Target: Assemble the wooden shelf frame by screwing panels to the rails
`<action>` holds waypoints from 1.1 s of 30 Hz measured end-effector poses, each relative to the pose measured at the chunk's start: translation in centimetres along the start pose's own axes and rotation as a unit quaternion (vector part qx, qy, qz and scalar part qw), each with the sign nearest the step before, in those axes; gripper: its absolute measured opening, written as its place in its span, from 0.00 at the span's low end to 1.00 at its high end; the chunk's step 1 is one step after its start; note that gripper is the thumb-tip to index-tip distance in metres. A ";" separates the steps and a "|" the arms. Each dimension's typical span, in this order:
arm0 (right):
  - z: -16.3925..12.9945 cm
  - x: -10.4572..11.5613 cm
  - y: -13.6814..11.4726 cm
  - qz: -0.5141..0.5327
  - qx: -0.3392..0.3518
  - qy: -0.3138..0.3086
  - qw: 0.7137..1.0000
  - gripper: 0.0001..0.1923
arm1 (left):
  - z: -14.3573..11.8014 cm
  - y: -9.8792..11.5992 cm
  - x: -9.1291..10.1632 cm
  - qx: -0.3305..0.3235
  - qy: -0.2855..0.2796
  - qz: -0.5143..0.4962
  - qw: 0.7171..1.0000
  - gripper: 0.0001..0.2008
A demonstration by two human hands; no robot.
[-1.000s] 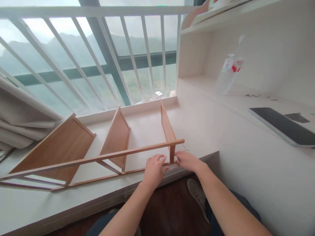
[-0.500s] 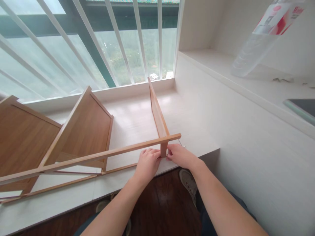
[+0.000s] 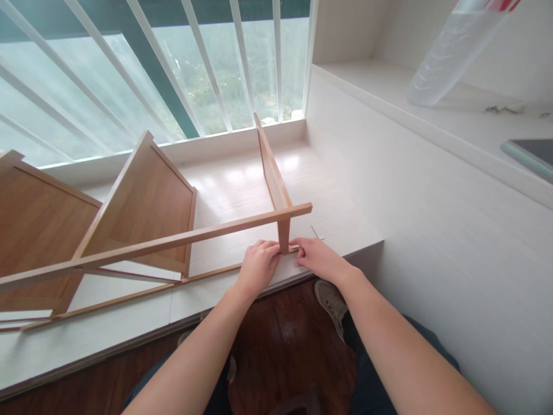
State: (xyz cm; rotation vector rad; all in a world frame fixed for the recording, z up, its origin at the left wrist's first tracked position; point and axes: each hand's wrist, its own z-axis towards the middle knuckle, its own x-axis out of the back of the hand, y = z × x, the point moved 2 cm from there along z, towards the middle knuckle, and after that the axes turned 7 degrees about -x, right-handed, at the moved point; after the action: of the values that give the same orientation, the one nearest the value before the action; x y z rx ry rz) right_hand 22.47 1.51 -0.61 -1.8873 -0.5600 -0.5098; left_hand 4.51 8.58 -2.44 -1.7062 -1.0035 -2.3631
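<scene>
The wooden rack [image 3: 181,236] lies on the windowsill ledge [image 3: 242,190], its left end cut off by the frame edge. Left hand [image 3: 257,268] and right hand [image 3: 319,260] pinch the lower rail beside the short post [image 3: 284,233]; the fingertips are partly hidden.

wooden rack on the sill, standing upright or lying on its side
Lying on its side. The wooden rack has long rails running along the window sill, and its shelf panels stand on edge. Left hand and right hand grip its end post.
</scene>
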 end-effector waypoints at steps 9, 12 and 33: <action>-0.4 -1.0 0.5 0.010 0.006 0.067 0.998 0.12 | 0.1 -0.2 -0.2 -0.005 0.009 0.026 1.000 0.11; -0.7 -1.0 0.6 -0.003 0.018 0.077 0.997 0.09 | 0.1 -0.1 -0.3 0.000 0.007 0.024 1.000 0.12; -1.2 -1.1 0.0 -0.057 0.063 0.072 0.994 0.10 | 0.2 0.1 -0.1 -0.039 0.044 0.010 0.998 0.10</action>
State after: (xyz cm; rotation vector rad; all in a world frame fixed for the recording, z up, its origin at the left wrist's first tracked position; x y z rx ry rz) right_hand 21.45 0.24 -0.79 -1.6899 -0.5934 -0.6644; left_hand 4.76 8.60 -2.50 -1.6135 -0.8873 -2.4721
